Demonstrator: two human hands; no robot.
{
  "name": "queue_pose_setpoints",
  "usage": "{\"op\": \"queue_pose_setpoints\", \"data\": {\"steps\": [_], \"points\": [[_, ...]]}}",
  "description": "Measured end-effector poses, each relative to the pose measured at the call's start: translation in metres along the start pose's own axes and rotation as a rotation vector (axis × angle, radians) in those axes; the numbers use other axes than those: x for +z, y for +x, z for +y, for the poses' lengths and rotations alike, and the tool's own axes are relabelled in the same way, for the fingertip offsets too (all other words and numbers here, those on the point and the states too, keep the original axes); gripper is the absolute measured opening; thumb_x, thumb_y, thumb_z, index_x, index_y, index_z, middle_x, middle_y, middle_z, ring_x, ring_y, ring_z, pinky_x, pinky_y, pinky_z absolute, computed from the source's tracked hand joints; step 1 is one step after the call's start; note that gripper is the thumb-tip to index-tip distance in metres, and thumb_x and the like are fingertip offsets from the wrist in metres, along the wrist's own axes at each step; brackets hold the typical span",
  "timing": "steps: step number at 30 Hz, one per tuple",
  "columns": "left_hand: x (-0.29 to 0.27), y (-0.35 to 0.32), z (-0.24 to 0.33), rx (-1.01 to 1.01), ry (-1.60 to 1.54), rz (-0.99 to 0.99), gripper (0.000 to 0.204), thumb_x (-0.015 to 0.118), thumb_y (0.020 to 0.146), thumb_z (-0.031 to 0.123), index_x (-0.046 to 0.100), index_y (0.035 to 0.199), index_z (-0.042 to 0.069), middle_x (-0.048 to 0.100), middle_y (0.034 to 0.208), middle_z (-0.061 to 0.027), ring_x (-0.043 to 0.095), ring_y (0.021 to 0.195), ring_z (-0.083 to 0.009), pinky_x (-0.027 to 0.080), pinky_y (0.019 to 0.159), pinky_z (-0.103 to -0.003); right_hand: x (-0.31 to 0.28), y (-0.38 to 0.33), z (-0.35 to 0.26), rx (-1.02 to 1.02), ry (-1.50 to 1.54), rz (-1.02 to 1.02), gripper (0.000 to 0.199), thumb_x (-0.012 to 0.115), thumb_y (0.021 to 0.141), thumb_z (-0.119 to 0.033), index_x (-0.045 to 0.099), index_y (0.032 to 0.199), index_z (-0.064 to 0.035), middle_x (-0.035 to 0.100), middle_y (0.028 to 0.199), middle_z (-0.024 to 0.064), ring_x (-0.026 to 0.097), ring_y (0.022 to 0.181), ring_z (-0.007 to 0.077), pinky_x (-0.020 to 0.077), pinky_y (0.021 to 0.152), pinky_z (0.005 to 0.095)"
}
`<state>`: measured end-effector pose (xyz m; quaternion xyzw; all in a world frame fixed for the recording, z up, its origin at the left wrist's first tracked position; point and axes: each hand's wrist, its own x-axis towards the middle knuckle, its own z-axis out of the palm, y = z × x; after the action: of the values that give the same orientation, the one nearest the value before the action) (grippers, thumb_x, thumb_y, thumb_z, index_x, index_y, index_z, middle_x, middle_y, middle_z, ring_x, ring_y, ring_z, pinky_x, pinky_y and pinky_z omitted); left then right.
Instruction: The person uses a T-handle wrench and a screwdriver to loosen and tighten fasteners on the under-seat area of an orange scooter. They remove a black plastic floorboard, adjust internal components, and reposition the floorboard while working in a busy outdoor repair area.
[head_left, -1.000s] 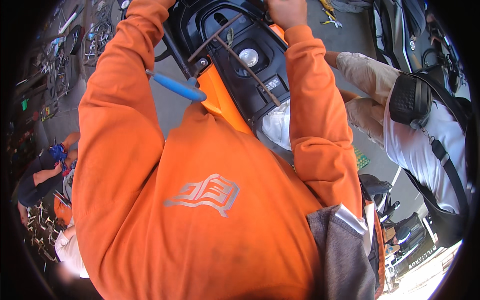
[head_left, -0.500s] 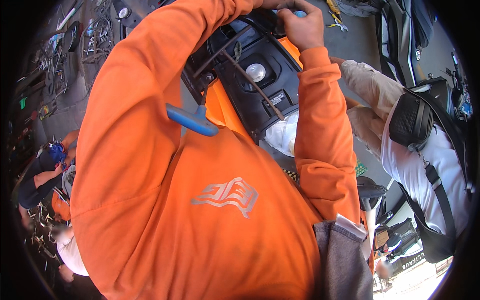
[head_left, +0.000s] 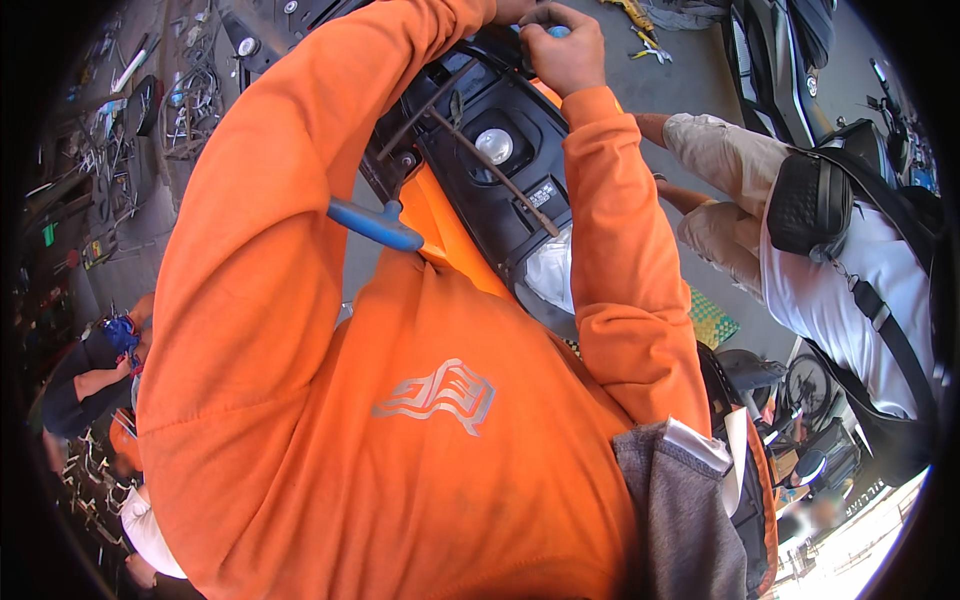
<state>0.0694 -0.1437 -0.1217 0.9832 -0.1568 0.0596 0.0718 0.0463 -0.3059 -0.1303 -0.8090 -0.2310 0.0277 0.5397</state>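
My right hand (head_left: 568,52) is closed at the far end of a black and orange scooter. A light blue end (head_left: 558,31) shows between its fingers; the rest of what it grips is hidden. Close beside it, my left hand (head_left: 512,9) is cut off by the top edge, so its fingers do not show. Below the hands lies the scooter's black under-seat panel (head_left: 530,215) with a round silver cap (head_left: 493,146). A rusty T-shaped metal bar (head_left: 495,178) lies across it. Near my chest stands a T-handle wrench with a blue grip (head_left: 375,222), touched by neither hand.
A white bundle (head_left: 550,268) sits at the panel's near end. Yellow-handled pliers (head_left: 648,45) lie on the floor beyond. At right stands a person in a white shirt (head_left: 830,330) with a black bag (head_left: 810,203). Another motorcycle (head_left: 765,75) is behind. Tools and metal parts (head_left: 120,140) crowd the left.
The whole view has shifted slightly, so most things sit further left. My right hand has moved left, nearer my left hand, still closed round the blue-ended thing.
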Motion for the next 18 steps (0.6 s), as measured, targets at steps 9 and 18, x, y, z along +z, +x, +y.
{"op": "queue_pose_setpoints", "data": {"steps": [9, 18], "points": [[0.004, 0.001, -0.001, 0.031, 0.048, 0.011, 0.037, 0.066, 0.08, 0.048, 0.076, 0.097, 0.016, 0.062, 0.105, -0.015, 0.063, 0.103, -0.0331, 0.051, 0.085, -0.048, -0.001, -0.004, 0.004, -0.039, -0.012, -0.047, 0.012, 0.065, 0.075, -0.007, 0.071, 0.082, 0.0002, 0.07, 0.073, 0.0083, 0.067, 0.066, 0.0174, 0.0535, 0.066, 0.0308], [0.015, 0.008, -0.017, 0.048, 0.006, 0.024, 0.029, 0.067, 0.077, 0.038, 0.076, 0.088, 0.012, 0.064, 0.101, -0.0126, 0.064, 0.099, -0.0294, 0.049, 0.084, -0.046, -0.003, 0.006, 0.0, 0.084, 0.055, -0.158, 0.012, 0.065, 0.074, -0.012, 0.073, 0.078, -0.0038, 0.073, 0.077, 0.0125, 0.072, 0.076, 0.0285, 0.0553, 0.076, 0.0356]]}}
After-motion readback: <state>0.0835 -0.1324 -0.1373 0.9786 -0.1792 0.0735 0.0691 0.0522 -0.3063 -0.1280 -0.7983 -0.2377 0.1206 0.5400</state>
